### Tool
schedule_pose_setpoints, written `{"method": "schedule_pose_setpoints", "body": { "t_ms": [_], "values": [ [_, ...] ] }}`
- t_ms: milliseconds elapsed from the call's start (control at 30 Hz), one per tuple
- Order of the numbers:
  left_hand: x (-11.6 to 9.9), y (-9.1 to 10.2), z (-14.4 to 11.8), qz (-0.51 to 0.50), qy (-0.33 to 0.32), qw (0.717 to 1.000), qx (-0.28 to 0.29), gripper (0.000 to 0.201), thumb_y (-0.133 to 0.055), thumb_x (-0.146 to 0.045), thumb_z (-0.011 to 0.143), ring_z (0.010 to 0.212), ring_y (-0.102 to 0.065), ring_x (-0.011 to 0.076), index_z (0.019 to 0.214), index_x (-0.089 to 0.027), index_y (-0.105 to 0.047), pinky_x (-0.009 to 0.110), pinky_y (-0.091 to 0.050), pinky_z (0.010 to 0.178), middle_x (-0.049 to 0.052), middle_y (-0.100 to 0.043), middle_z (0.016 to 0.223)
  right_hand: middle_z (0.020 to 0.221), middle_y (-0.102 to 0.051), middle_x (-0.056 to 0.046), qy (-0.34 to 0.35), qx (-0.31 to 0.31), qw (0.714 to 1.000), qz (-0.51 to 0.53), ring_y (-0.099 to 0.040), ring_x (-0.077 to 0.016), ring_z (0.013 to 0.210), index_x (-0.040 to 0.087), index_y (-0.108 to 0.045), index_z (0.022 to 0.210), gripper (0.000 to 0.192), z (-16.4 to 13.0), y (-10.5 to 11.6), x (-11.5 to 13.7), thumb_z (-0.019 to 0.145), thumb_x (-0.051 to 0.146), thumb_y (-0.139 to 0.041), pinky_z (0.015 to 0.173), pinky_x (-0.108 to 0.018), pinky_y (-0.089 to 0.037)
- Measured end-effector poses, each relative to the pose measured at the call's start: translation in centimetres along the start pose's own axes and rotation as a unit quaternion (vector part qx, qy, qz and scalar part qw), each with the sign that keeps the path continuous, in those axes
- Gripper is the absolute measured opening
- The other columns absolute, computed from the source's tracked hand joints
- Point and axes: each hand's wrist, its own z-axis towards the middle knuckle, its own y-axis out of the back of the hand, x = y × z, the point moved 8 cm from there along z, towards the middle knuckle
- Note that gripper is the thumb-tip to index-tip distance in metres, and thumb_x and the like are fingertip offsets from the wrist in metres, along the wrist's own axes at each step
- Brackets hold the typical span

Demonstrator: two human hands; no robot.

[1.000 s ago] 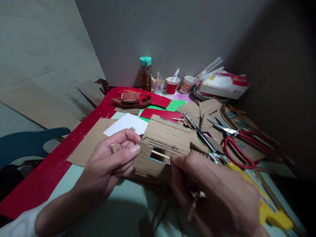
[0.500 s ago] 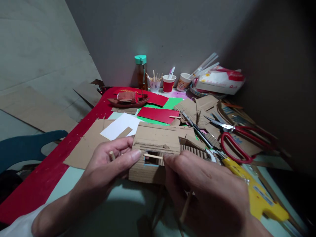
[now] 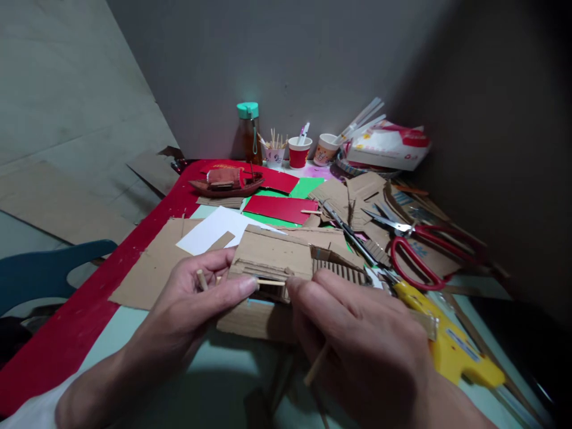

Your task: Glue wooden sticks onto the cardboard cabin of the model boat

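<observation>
A small cardboard house model, with a rectangular opening in its front, is between my two hands. My left hand grips its left end, thumb on the front. A thin wooden stick lies across the opening, its left end at my left thumb. My right hand pinches the stick's right end against the model. A thicker stick end pokes out by my left fingers. Another stick sticks out below my right palm; what holds it is hidden.
To the right lie red-handled scissors, a yellow glue gun and a utility knife among cardboard scraps. Behind stand a model boat, a bottle and paper cups. A blue chair is at left.
The model's lower front has swung toward me and tilts flatter. Both hands keep their hold, and the stick still crosses the opening. The view has shifted slightly.
</observation>
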Motion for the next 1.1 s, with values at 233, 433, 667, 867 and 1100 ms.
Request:
{"method": "schedule_pose_setpoints", "body": {
  "t_ms": [233, 433, 667, 867, 1100],
  "values": [
    [0.2, 0.3, -0.4, -0.030, 0.011, 0.999, -0.034, 0.030, -0.090, -0.026, 0.070, 0.082, -0.079, 0.0244, 0.098, -0.022, -0.081, 0.026, -0.061, 0.071, 0.002, -0.083, 0.089, 0.069, -0.052, 0.004, -0.015, 0.002, 0.994, 0.105, -0.045, -0.0095, 0.057, 0.019, -0.057, 0.085, 0.023, -0.2, -0.2, -0.5, 0.091, -0.001, -0.049, 0.052, -0.025, -0.033],
    [-0.2, 0.7, 0.2, -0.050, -0.035, 0.998, -0.018, 0.033, -0.086, -0.024, 0.076, 0.089, -0.079, 0.0277, 0.108, -0.021, -0.079, 0.031, -0.063, 0.076, 0.006, -0.084, 0.096, 0.058, -0.046, 0.007, -0.293, 0.003, 0.922, 0.252, -0.043, -0.0097, 0.048, 0.020, -0.062, 0.094, 0.007, 0.1, -0.1, -5.1, 0.095, 0.025, -0.059, 0.044, -0.023, -0.031],
    [-0.5, 0.2, -0.5, -0.057, -0.041, 0.997, -0.014, 0.039, -0.085, -0.027, 0.076, 0.100, -0.078, 0.0334, 0.114, -0.024, -0.079, 0.039, -0.063, 0.089, 0.006, -0.085, 0.104, 0.061, -0.038, 0.007, -0.405, 0.185, 0.729, 0.520, -0.029, -0.0079, 0.050, 0.020, -0.053, 0.079, 0.038, -2.2, -4.4, -3.9, 0.101, 0.052, -0.057, 0.046, -0.023, -0.023],
    [-0.3, 0.2, -0.6, -0.003, -0.044, 0.999, -0.015, 0.042, -0.084, -0.022, 0.073, 0.105, -0.077, 0.0369, 0.114, -0.021, -0.080, 0.039, -0.065, 0.084, 0.008, -0.085, 0.105, 0.059, -0.034, 0.007, -0.383, 0.145, 0.757, 0.509, -0.027, -0.0079, 0.049, 0.021, -0.047, 0.072, 0.041, -1.6, -4.0, -4.1, 0.104, 0.046, -0.051, 0.046, -0.024, -0.022],
    [-0.3, 0.5, -0.7, 0.024, -0.065, 0.997, -0.041, 0.047, -0.082, -0.021, 0.073, 0.109, -0.076, 0.0332, 0.119, -0.026, -0.076, 0.036, -0.063, 0.089, 0.004, -0.085, 0.105, 0.059, -0.035, 0.008, -0.381, 0.133, 0.765, 0.502, -0.026, -0.0076, 0.048, 0.021, -0.049, 0.075, 0.037, -1.5, -3.6, -4.0, 0.104, 0.043, -0.050, 0.044, -0.022, -0.021]
  ]
}}
